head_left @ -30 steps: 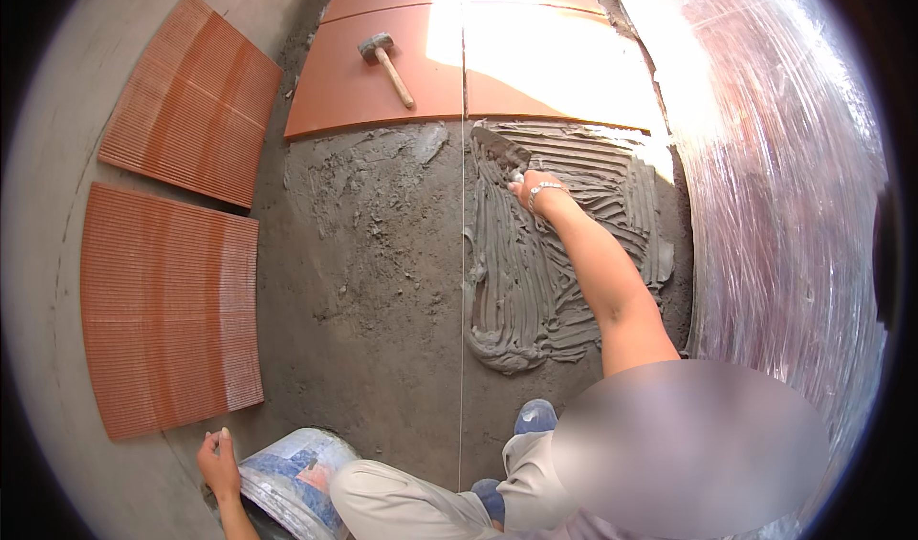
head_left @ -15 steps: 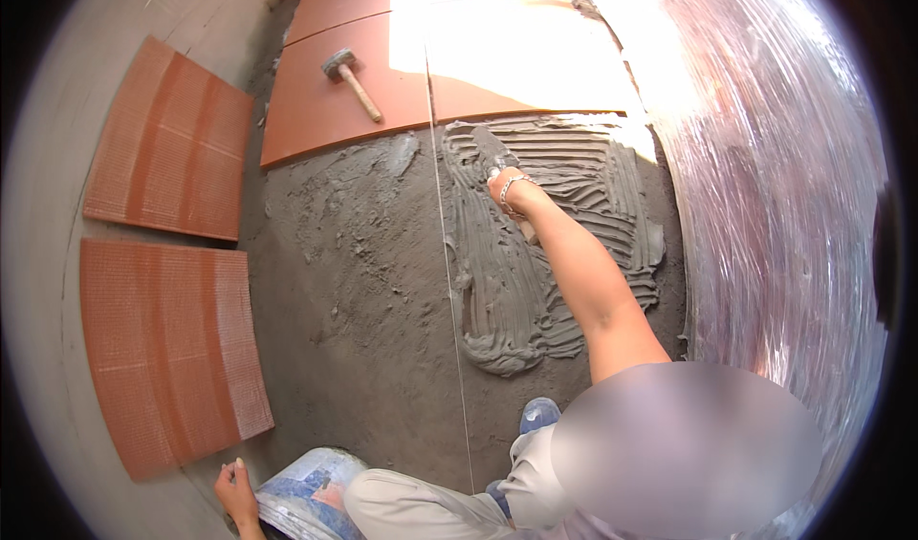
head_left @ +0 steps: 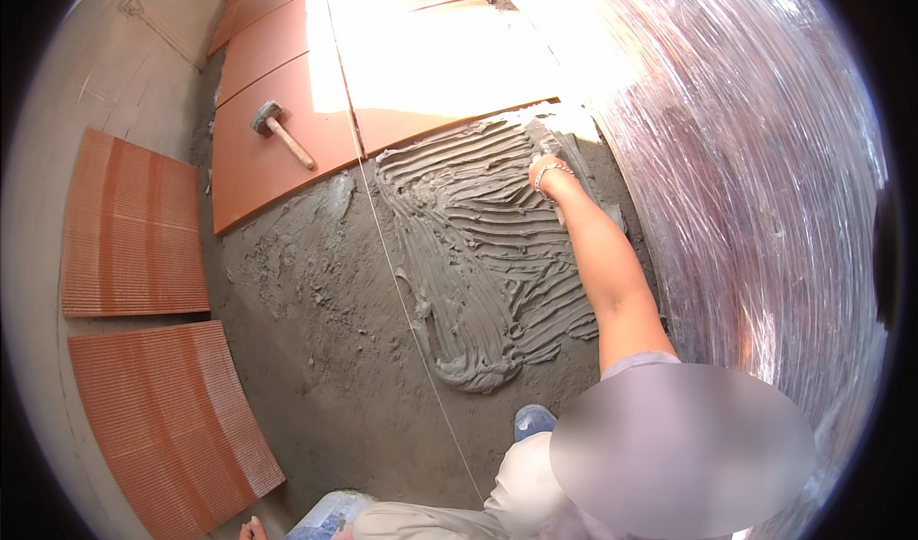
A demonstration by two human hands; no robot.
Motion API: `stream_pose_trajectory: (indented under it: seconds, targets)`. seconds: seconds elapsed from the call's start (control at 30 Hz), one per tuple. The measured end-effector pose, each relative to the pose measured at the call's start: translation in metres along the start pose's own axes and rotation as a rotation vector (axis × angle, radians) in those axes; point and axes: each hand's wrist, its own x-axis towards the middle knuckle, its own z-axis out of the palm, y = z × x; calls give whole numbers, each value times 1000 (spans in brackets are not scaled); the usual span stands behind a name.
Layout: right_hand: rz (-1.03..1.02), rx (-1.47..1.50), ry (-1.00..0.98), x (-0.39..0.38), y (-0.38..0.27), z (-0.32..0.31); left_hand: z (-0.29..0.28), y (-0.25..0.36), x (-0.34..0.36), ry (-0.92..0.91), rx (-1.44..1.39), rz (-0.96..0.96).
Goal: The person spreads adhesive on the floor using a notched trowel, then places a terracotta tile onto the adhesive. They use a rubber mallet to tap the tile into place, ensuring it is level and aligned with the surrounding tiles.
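My right hand [head_left: 549,174] is closed around the handle of a metal trowel [head_left: 543,137], whose blade rests at the upper right of a bed of combed grey mortar [head_left: 478,253]. Only the curled fingertips of my left hand [head_left: 252,530] show at the bottom edge, beside a blue-and-white bucket [head_left: 323,514]; what they hold, if anything, is hidden. A taut white string [head_left: 417,342] runs lengthwise beside the mortar.
Terracotta tiles [head_left: 249,191] lie beyond the mortar, a mallet [head_left: 282,134] on them, partly in glaring light. Two ribbed tiles [head_left: 163,425] stand at the left wall [head_left: 134,72]. A plastic-wrapped surface [head_left: 755,205] runs along the right. My knee [head_left: 421,521] is below.
My right hand and trowel have moved rightward across the upper mortar. The view has turned, so the laid tiles sit further left and my left hand has mostly dropped out of frame.
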Motion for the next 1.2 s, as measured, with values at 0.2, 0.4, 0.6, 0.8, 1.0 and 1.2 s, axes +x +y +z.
stream_pose_trajectory:
  seconds: [0.2,0.4,0.6,0.8,1.0,1.2]
  targets:
    - [281,416,88,4,29,-11,-1,0,-1,9,46,-2]
    - [378,650,71,-54,34,-40,1,-8,2,8,8,13]
    - [415,606,108,-69,35,-36,3,-14,4,14,-18,17]
    - [253,780,243,-127,-14,-14,2,2,-2,30,-4,-54]
    - [-45,747,-75,-196,-60,33,2,3,-4,33,-8,-63]
    - [223,704,25,-151,-17,33,5,-14,3,32,-24,-1]
